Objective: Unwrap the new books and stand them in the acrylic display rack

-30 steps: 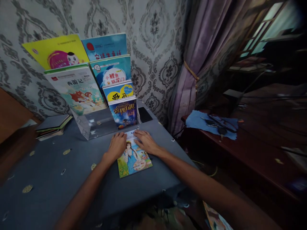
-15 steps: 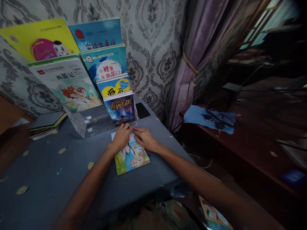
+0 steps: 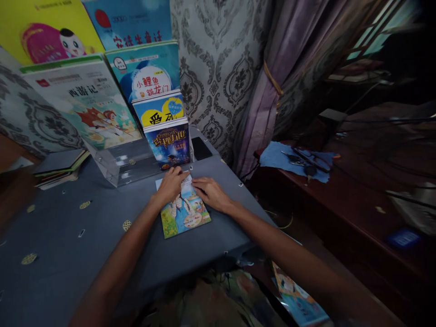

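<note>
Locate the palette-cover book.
Head view, lower left of centre: the book lies partly under the left hand and right hand, before the clear stand.

In front of you, the counter [image 3: 61, 227] wears a smooth grey-blue cover, scattered with pale yellow, holed-looking spots and small white oblong marks. Near you, to the right, a thin booklet [image 3: 185, 213] lies flat, cover up, showing a painted figure in blue and a palette; its far part is partly hidden. Just beyond it you have a clear stand [image 3: 127, 159], set at a slant across the far side. To the left of that, near but apart, sits a low, uneven stack of thin books [image 3: 61, 168] under a dark cover. At your far right, just beside the stand, a dark flat slab [image 3: 201, 149] lies close to the edge.
</note>
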Action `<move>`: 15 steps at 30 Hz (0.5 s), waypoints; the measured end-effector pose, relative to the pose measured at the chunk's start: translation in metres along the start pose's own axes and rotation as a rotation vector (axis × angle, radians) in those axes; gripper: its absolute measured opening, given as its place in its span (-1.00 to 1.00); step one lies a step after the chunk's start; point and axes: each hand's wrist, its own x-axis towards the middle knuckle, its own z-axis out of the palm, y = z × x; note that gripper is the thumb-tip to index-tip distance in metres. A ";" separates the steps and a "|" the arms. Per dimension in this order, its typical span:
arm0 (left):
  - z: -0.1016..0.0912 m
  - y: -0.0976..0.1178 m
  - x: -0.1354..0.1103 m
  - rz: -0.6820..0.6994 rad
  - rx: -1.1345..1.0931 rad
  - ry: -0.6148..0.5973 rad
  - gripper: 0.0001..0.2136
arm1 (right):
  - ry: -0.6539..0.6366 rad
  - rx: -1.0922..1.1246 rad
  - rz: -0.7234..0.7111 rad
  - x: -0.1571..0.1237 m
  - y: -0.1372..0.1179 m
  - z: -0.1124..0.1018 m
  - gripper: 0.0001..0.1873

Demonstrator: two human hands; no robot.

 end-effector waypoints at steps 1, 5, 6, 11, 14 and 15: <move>-0.001 -0.001 -0.001 0.010 -0.013 -0.004 -0.45 | 0.005 0.006 -0.005 -0.002 0.000 0.000 -0.67; -0.002 0.003 -0.005 0.021 0.011 -0.017 -0.45 | 0.002 0.015 -0.015 -0.006 0.000 0.000 -0.67; -0.002 0.006 -0.006 0.017 0.034 -0.018 -0.45 | -0.002 0.014 -0.013 -0.005 -0.001 0.000 -0.66; -0.003 0.014 -0.008 -0.013 0.105 -0.021 -0.45 | -0.003 0.007 -0.009 -0.008 -0.004 -0.002 -0.68; -0.010 0.008 -0.008 0.040 0.051 -0.072 -0.45 | 0.010 0.017 -0.034 -0.015 -0.006 -0.005 -0.71; -0.013 0.006 -0.008 0.068 0.027 -0.095 -0.45 | 0.017 0.026 -0.043 -0.018 -0.006 -0.006 -0.72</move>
